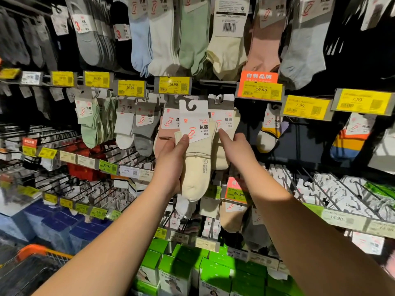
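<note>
Cream socks [195,167] hang toe-down in front of the middle row of the rack, held up by the left hand [171,161]. The thumb lies across the front, just at the lower edge of the white card [195,122], and the fingers are wrapped round behind. It is a firm grip on the pair's left edge. The card carries red print and a hook cut-out at the top; whether that hook sits on a peg cannot be told from here. "COTTON" is printed down the right side of the sock.

Just to the right and partly behind hangs a second pair [222,154], the same cream colour with the same kind of card. The right hand [237,149] has hold of it: the thumb points up and rests on the front near the card's lower edge, while the fingers curl round the right edge and out of sight.

Both forearms reach up from the bottom of the view and are bare.

Pink socks [164,137] hang touching the held pair on its left, with grey socks [145,133] and green socks [89,129] further along the same row. Above them runs a line of yellow price tags [174,85] — most read 16.90 — and an orange sign [259,76] sits over one tag on the right. Striped socks [348,144] hang well apart at far right. Below the rack stand green boxes [175,272], and an orange-handled cart [36,252] shows at the lower left.
</note>
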`<state>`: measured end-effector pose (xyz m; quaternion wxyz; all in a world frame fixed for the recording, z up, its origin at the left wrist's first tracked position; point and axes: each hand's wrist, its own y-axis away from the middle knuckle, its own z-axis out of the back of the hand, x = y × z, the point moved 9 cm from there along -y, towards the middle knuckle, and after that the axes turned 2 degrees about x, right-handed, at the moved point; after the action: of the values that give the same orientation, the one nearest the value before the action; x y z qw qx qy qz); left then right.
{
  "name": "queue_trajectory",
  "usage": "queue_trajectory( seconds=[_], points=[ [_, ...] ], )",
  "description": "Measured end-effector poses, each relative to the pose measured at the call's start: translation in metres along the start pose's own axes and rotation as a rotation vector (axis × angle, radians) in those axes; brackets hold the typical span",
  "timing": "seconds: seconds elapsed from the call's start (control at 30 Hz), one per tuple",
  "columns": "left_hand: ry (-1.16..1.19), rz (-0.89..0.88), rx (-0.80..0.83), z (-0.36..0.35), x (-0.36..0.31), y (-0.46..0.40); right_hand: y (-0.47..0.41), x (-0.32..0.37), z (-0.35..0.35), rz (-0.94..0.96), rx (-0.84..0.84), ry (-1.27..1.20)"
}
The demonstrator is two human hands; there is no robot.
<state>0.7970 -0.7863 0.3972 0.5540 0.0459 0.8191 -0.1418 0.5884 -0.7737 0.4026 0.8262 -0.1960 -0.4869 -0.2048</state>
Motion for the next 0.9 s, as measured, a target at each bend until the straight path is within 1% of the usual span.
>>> queue_trajectory(
  seconds=[0.07,0.13,0.17,0.2,0.27,0.3,0.47,0.57,0.63,0.77,0.9],
  points=[
    [0.019,0.013,0.01,0.0,0.003,-0.002,0.01,-0.007,0.016,-0.006,-0.118,0.042],
    [0.022,0.019,0.034,-0.002,0.004,-0.002,0.026,-0.009,0.031,0.042,-0.202,-0.082],
    [0.026,0.023,0.046,-0.004,0.004,-0.003,0.033,-0.008,0.031,0.086,-0.182,-0.179],
    [0.025,0.027,0.059,-0.006,0.006,-0.004,0.042,-0.004,0.027,0.125,-0.117,-0.245],
    [0.019,0.025,0.087,-0.015,0.006,-0.006,0.055,0.006,0.014,0.176,0.026,-0.291],
    [0.025,0.031,0.098,-0.02,0.007,-0.006,0.059,0.01,0.011,0.191,0.066,-0.294],
    [0.072,0.041,0.137,-0.041,0.009,-0.006,0.058,0.023,0.009,0.192,0.128,-0.288],
    [0.075,0.028,0.127,-0.047,0.007,-0.009,0.052,0.032,0.012,0.232,0.094,-0.215],
    [0.028,0.003,0.099,-0.047,0.005,-0.014,0.045,0.037,0.016,0.249,0.057,-0.174],
    [-0.17,-0.036,-0.019,-0.04,-0.002,-0.026,0.033,0.04,0.018,0.233,0.012,-0.151],
    [-0.289,0.015,-0.031,-0.041,0.004,-0.033,0.023,0.034,0.017,0.216,-0.014,-0.106]
  ],
)
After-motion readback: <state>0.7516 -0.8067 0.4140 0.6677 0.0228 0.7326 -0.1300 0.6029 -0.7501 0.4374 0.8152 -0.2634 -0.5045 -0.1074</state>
